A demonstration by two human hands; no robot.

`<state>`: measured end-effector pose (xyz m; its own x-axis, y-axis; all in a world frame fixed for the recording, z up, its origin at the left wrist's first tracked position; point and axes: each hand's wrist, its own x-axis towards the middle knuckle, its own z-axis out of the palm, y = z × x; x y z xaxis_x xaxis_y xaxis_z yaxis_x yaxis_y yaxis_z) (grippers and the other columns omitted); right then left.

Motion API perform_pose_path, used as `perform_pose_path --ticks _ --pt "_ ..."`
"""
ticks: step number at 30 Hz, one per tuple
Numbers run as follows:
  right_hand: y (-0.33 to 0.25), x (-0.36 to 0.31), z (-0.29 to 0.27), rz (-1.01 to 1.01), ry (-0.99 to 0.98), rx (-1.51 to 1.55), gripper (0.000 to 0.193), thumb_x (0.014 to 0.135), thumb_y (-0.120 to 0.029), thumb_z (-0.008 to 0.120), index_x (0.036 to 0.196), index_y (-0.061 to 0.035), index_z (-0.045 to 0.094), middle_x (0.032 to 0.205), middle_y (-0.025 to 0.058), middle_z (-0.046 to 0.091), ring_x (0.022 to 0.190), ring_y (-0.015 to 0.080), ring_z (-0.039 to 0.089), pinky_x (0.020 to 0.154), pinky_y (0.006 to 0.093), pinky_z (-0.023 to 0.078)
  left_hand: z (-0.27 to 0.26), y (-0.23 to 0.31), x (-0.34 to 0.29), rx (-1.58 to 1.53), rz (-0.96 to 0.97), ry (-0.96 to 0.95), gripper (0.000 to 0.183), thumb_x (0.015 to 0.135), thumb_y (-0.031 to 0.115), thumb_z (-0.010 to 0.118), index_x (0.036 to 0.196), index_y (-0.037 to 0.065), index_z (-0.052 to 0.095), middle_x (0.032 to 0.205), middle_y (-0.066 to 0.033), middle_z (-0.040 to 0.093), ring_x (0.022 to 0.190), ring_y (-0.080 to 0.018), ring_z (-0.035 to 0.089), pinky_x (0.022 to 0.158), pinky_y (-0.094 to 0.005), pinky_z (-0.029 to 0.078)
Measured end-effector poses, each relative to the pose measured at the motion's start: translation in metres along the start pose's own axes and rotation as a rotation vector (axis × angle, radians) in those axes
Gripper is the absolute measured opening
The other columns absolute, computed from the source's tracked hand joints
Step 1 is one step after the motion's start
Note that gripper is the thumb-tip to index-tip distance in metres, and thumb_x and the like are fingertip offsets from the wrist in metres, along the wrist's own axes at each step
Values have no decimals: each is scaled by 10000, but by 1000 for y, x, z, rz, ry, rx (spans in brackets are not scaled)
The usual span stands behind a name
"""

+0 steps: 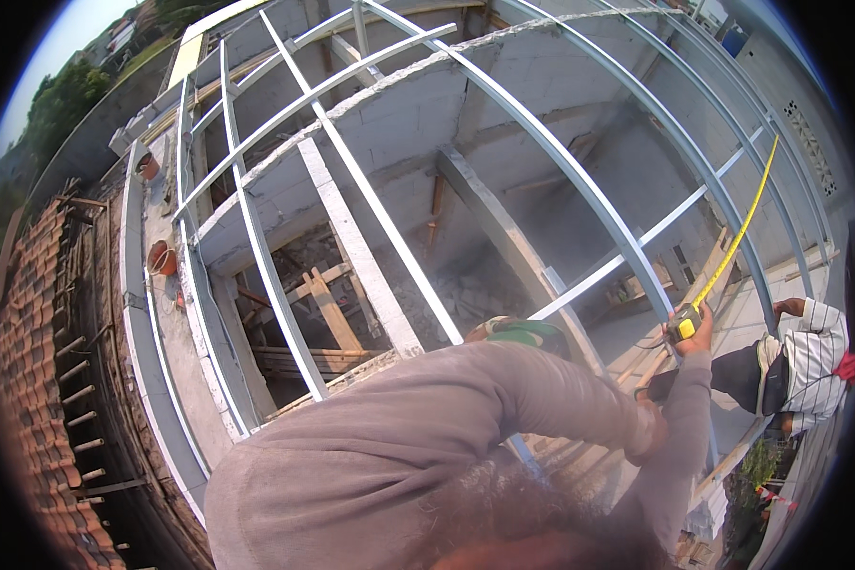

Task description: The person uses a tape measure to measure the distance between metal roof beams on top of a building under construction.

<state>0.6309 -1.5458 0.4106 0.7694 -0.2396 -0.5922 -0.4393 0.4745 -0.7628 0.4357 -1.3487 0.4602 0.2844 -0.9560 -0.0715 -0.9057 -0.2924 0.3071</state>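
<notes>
Overhead, tape measure [685, 325] in right hand [701, 334].

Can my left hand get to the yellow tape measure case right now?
Probably yes: the left hand sits just below the tape measure case that the right hand grips, with nothing between them.

Daylight is hazy and even, with the sky [71, 28] washed out pale at 11 o'clock and shadows soft throughout. Fisheye distortion bends the steel roof battens [503, 104] toward the rim, beyond which a black vignette surrounds the circular picture. The grey sleeve [399, 427] at 6 o'clock is close and slightly soft.
</notes>
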Motion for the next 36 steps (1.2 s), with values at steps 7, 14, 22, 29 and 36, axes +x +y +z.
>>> perform_pose_path --ticks 7,14,22,29,36 --pt "-1 6 -7 35 -27 18 539 824 -564 634 1116 -117 566 1014 31 621 973 248 607 768 509 479 -11 -1 -10 -5 -10 18 259 755 188 679 980 101 773 985 -72 745 918 -267 721 632 -500 561" --pt "1 6 -4 34 -56 12 491 851 -546 611 1092 -119 581 1006 36 629 926 241 618 775 496 472 13 2 18 -47 -100 12 258 723 193 725 969 141 782 958 -45 751 917 -260 719 628 -527 559" --pt "9 14 -15 33 -45 14 481 854 -549 604 1057 -114 593 1000 46 631 952 246 611 775 498 471 1 -2 10 -45 -29 12 307 712 234 766 1006 147 782 974 -46 756 907 -276 717 606 -520 555" --pt "7 7 17 54 -46 54 494 839 -559 625 1021 -101 602 908 80 631 848 298 634 760 546 486 -20 -10 -19 -79 -97 -32 280 784 228 682 1017 101 769 1013 -100 750 942 -289 727 685 -495 574" --pt "3 -7 21 -5 -58 54 428 844 -516 629 966 -106 606 820 106 620 750 325 633 703 572 498 -14 -16 -16 -137 -25 31 276 825 255 632 982 71 764 999 -155 742 953 -332 724 750 -449 572"
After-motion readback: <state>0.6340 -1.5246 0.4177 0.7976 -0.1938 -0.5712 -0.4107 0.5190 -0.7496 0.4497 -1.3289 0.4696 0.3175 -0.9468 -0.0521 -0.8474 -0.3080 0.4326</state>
